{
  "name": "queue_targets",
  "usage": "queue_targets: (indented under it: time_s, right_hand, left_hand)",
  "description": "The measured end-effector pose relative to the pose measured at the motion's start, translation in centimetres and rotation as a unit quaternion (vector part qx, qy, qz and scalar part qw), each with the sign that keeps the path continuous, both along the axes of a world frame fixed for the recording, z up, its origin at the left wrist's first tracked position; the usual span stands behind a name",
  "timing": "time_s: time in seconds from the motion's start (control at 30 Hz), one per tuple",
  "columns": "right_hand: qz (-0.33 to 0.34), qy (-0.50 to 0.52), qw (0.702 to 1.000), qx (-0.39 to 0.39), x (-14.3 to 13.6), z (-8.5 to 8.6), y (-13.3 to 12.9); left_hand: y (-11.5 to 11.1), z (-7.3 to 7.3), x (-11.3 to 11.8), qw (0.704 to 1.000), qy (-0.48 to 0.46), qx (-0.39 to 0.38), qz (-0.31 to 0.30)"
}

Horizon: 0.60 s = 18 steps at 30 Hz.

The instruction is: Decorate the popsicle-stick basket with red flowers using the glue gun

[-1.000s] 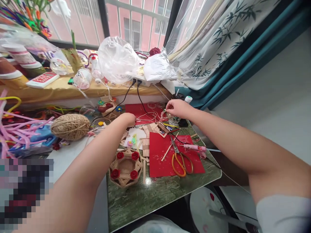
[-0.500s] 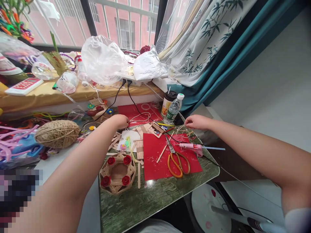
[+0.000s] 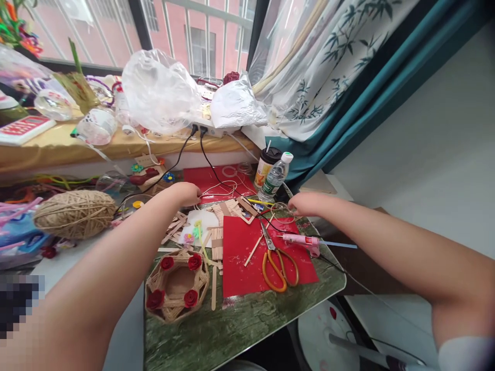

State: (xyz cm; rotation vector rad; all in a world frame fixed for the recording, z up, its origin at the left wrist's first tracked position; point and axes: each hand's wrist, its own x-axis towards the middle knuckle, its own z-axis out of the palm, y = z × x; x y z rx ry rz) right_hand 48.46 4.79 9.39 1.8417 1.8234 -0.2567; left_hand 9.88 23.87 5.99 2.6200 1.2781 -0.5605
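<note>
My left hand (image 3: 189, 195) is closed, fingers curled, at the near edge of the back red sheet (image 3: 216, 180); a pale cord (image 3: 222, 193) runs beside its fingertips. My right hand (image 3: 303, 204) pinches at a thin coil of cord (image 3: 281, 210), right of the bottle (image 3: 275, 178). What lies between the fingers of either hand is too small to tell. Between my arms are orange-handled scissors (image 3: 279, 265) and a pink glue gun (image 3: 301, 241) on the front red sheet (image 3: 240, 263). An octagonal twine-wrapped box (image 3: 177, 286) with red roses stands at the left.
Wooden sticks (image 3: 217, 242) and a white piece with small flowers (image 3: 201, 221) lie mid-table. A twine ball (image 3: 75, 214) sits at the left. A lidded cup (image 3: 264, 167) stands behind the bottle. Black cables (image 3: 209, 159) hang from the sill.
The view has shifted slightly, so most table items appear a little lower and further left. My right hand has moved slightly down, and the coil beside it shows as a rounder loop.
</note>
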Motion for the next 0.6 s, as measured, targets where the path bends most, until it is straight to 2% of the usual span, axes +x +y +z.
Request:
queue_targets:
  time_s: [0.1, 0.23, 0.4, 0.6]
  right_hand:
    - [0.05, -0.04, 0.998, -0.001, -4.3, 1.5, 0.1]
    - [0.167, -0.006, 0.986, -0.005, -10.7, 2.4, 1.6]
    - [0.241, 0.003, 0.97, 0.038, -17.0, 0.8, 5.8]
    - [0.253, 0.068, 0.956, 0.129, -22.3, -2.1, 11.7]
  left_hand:
    - [0.1, 0.0, 0.0, 1.0, -0.017, -0.013, 0.02]
    - [0.7, -0.5, -0.2, 0.996, -0.058, -0.018, 0.063]
    - [2.0, -0.8, -0.3, 0.983, -0.122, -0.007, 0.138]
    - [3.1, -2.1, 0.0, 0.942, -0.23, 0.009, 0.244]
